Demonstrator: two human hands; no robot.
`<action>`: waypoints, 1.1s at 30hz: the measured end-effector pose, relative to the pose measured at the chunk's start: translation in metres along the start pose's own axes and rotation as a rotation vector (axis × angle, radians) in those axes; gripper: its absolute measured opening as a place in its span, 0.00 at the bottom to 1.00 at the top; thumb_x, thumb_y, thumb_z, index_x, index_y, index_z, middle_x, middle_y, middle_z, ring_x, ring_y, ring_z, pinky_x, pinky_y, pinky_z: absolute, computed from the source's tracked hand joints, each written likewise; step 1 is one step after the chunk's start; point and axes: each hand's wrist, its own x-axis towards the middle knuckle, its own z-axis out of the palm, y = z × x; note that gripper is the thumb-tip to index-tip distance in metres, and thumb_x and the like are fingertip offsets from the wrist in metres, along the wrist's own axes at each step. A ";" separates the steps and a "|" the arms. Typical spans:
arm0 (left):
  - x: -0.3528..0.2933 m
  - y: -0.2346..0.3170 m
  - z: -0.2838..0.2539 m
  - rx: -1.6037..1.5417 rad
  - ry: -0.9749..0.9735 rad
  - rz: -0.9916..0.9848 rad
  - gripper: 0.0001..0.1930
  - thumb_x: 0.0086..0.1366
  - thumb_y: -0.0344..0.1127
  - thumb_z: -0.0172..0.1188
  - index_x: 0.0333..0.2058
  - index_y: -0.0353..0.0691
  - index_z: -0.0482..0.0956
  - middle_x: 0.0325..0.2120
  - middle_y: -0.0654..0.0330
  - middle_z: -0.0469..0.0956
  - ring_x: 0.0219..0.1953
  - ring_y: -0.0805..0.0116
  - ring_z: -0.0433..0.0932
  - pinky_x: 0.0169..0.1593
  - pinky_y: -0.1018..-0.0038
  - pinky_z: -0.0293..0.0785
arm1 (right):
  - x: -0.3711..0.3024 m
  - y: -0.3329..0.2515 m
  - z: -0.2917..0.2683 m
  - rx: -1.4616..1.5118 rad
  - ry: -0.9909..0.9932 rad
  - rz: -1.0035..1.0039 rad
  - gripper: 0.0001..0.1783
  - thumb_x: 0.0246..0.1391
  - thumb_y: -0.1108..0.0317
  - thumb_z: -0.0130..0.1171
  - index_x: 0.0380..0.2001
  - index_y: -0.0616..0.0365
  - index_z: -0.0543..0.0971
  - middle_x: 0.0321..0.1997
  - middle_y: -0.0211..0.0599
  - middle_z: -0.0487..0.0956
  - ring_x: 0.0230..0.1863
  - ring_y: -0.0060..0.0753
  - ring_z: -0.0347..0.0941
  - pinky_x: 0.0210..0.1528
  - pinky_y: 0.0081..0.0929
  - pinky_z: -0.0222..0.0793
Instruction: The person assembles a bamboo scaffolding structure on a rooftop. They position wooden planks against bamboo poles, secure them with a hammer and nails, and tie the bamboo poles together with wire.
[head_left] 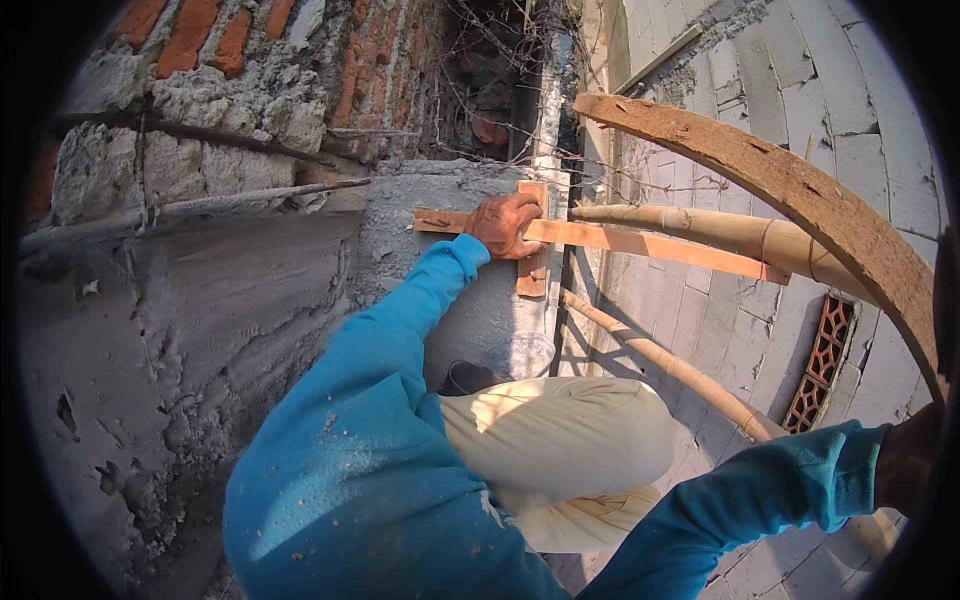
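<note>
My left hand [502, 226] is closed over two crossed wooden pieces on a grey concrete ledge [475, 320]. The long wooden strip [640, 243] runs from the ledge out to the right past its edge. Crossing it is a short wooden block [532, 278], which shows above and below the strip by my fingers. My right hand [908, 462] is at the far right rim, half cut off and dark, its fingers hidden. Just above it is the lower end of a long rough wooden board [760, 165]; whether the hand grips it cannot be seen.
Two bamboo poles [720, 230] [670, 362] cross on the right, before a grey block wall [690, 310] with a patterned vent block [820, 365]. Rough plaster [200, 330] and broken brick [190, 40] stand left. Dry twigs [490, 60] fill the gap ahead. My bent knee [600, 430] is beside the ledge.
</note>
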 end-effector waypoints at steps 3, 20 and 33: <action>0.000 0.001 -0.001 -0.043 0.006 -0.032 0.24 0.44 0.47 0.72 0.40 0.43 0.81 0.44 0.59 0.78 0.41 0.54 0.80 0.46 0.61 0.78 | -0.021 0.025 0.053 0.091 -0.066 0.059 0.24 0.57 0.54 0.54 0.45 0.64 0.70 0.41 0.46 0.72 0.45 0.41 0.76 0.53 0.37 0.72; -0.003 0.002 -0.002 -0.008 0.030 -0.044 0.28 0.42 0.51 0.72 0.40 0.38 0.80 0.34 0.54 0.75 0.38 0.54 0.76 0.43 0.60 0.76 | -0.112 0.081 0.236 0.302 -0.327 0.168 0.21 0.59 0.54 0.47 0.41 0.65 0.72 0.38 0.49 0.78 0.44 0.46 0.78 0.57 0.43 0.70; -0.002 0.001 -0.004 -0.055 -0.008 -0.069 0.26 0.42 0.46 0.72 0.39 0.40 0.78 0.44 0.56 0.74 0.42 0.55 0.76 0.44 0.61 0.76 | -0.101 0.139 0.235 0.488 -0.221 0.412 0.19 0.55 0.57 0.53 0.39 0.64 0.72 0.36 0.45 0.74 0.39 0.43 0.77 0.48 0.42 0.75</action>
